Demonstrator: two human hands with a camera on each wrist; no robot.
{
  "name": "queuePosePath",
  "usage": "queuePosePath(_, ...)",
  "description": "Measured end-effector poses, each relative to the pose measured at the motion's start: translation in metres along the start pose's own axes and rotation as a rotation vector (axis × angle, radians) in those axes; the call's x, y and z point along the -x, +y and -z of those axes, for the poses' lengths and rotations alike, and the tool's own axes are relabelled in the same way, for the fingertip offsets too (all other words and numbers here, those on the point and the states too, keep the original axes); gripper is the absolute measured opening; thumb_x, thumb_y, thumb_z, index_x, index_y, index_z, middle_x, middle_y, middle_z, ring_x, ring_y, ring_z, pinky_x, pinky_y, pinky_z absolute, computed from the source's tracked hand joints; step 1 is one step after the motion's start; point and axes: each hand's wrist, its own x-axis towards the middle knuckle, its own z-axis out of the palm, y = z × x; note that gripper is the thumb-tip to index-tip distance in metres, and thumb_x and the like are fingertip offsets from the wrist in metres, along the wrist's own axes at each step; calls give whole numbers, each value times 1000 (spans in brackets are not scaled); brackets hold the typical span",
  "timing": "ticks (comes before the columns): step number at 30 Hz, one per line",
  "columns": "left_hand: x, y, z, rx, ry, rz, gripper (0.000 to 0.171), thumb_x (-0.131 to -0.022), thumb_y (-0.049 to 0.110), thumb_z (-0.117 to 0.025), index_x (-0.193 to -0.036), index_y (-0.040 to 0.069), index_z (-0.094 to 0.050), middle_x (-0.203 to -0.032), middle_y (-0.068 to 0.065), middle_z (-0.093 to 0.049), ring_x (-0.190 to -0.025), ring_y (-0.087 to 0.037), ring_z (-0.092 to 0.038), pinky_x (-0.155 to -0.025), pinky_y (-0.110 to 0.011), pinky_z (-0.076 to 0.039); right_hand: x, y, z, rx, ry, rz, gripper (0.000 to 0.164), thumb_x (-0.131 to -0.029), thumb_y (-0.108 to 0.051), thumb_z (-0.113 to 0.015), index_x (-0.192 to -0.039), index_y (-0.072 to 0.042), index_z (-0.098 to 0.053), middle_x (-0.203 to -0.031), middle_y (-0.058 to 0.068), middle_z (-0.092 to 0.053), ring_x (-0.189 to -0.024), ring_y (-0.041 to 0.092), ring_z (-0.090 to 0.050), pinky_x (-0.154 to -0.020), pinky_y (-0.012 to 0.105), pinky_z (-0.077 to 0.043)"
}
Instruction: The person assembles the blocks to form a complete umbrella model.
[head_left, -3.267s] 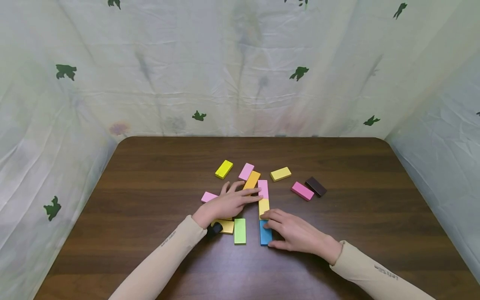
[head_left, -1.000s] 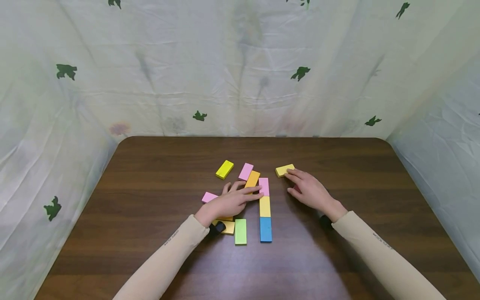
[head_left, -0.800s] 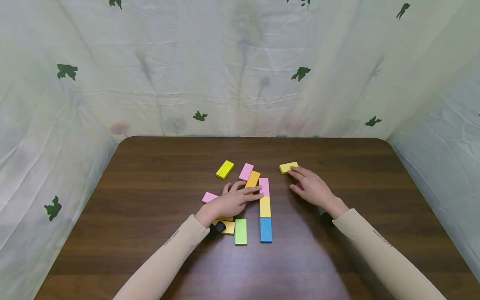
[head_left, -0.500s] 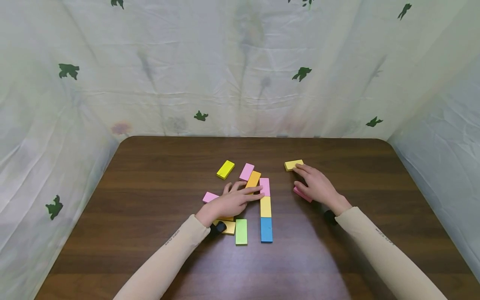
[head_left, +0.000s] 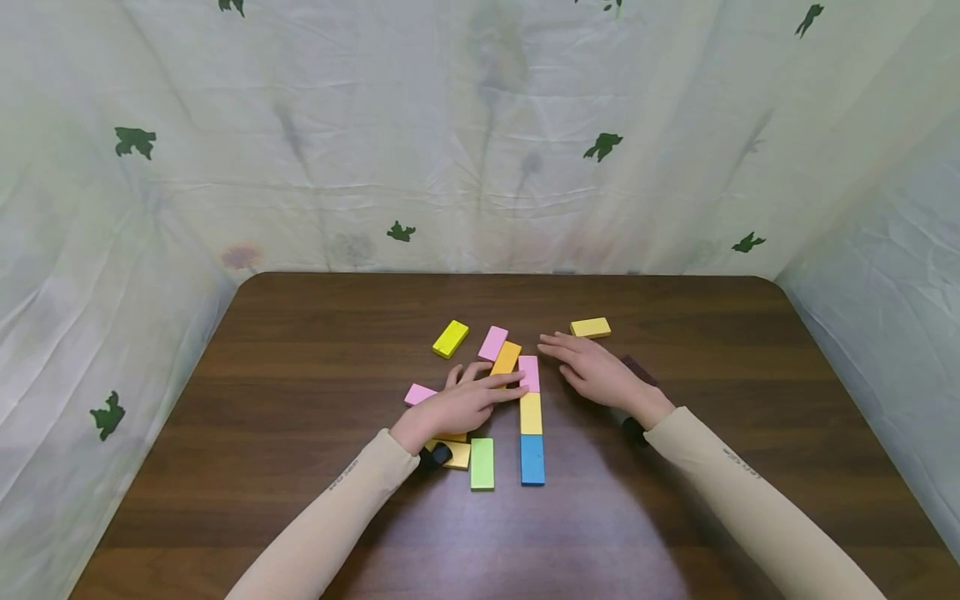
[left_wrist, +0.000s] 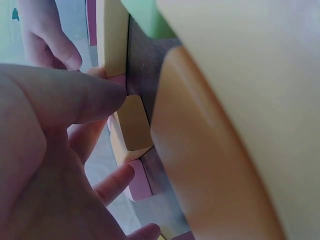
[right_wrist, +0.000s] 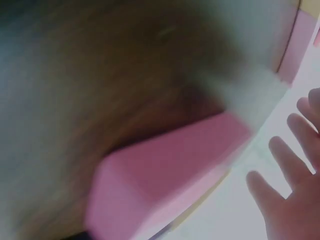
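Observation:
My left hand (head_left: 457, 412) reaches flat over the blocks, fingers spread; its fingertips rest at a light pink block (head_left: 529, 367) and overlap an orange block (head_left: 507, 358). The light pink block heads a straight row, with a yellow block (head_left: 530, 414) and a blue block (head_left: 532, 460) end to end below it. Another pink block (head_left: 492, 342) meets the orange one's far end. My right hand (head_left: 603, 379), fingers extended and holding nothing, hovers right of the row, near a pale yellow block (head_left: 591, 327). A deep pink block (right_wrist: 165, 170) shows in the right wrist view, hidden beneath that hand from above.
A bright yellow block (head_left: 451, 339) lies at the back left. By the left wrist are a pink block (head_left: 418, 394), a tan block (head_left: 456, 456) and a green block (head_left: 482, 464). A dark brown block (head_left: 637, 369) shows behind the right wrist. Curtains surround the wooden table (head_left: 315, 333).
My right hand left the blue block, pushed the pale yellow block back and right, then came off it and moved left. The left hand stays in place.

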Motion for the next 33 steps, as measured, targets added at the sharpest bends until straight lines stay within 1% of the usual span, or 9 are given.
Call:
queuePosePath(3,0,0,0,-2,5,-3,53,-99,11,-45,-147,33,-39,-155,9,-26,-139,-32,-18,-106,-59,-14,-9,-6,-3,-26,-27,21,44,-93,-2,-56,-137,-5,-52,-144,11,-45,-135,31,-36,-106,49,-30)
queuePosePath(8,0,0,1,5,-3,0,53,-99,12,-46,-147,33,-39,-155,8,-27,-139,-32,-17,-106,-59,-14,-22,-13,-5,-22,-75,32,44,-96,-3,-49,-139,-7,-51,-145,7,-45,-137,29,-33,-108,49,-27)
queuePosePath(12,0,0,1,6,-5,-2,53,-99,12,-46,-147,33,-39,-155,8,-27,-139,-32,-17,-106,-59,-14,-27,-14,-6,0,-122,24,44,-96,-3,-46,-140,-8,-50,-146,6,-44,-137,28,-32,-109,48,-25)
queuePosePath(15,0,0,0,0,-1,-2,53,-99,12,-46,-147,34,-39,-155,9,-27,-139,-32,-18,-106,-60,-14,-28,-15,-6,16,-140,13,44,-97,-3,-45,-140,-8,-49,-146,5,-43,-138,28,-31,-109,48,-25)
queuePosePath(21,-1,-1,-1,1,2,-1,53,-99,12,-45,-147,34,-39,-155,9,-27,-139,-32,-17,-106,-60,-14,-27,-15,-5,29,-136,12,44,-97,-4,-46,-140,-8,-49,-146,6,-44,-137,28,-32,-109,49,-25)
queuePosePath(27,-1,-1,-1,0,0,2,53,-99,13,-44,-147,35,-38,-155,10,-26,-139,-31,-17,-106,-59,-13,-25,-14,-6,87,-113,12,44,-96,-6,-49,-140,-9,-50,-145,6,-45,-137,28,-33,-108,51,-26)
queuePosePath(33,0,0,0,7,-6,9,53,-99,12,-45,-147,34,-39,-155,10,-26,-139,-31,-16,-106,-59,-12,-28,-15,-5,90,-128,33,45,-98,-8,-45,-143,-12,-47,-147,3,-42,-138,28,-31,-108,52,-25)
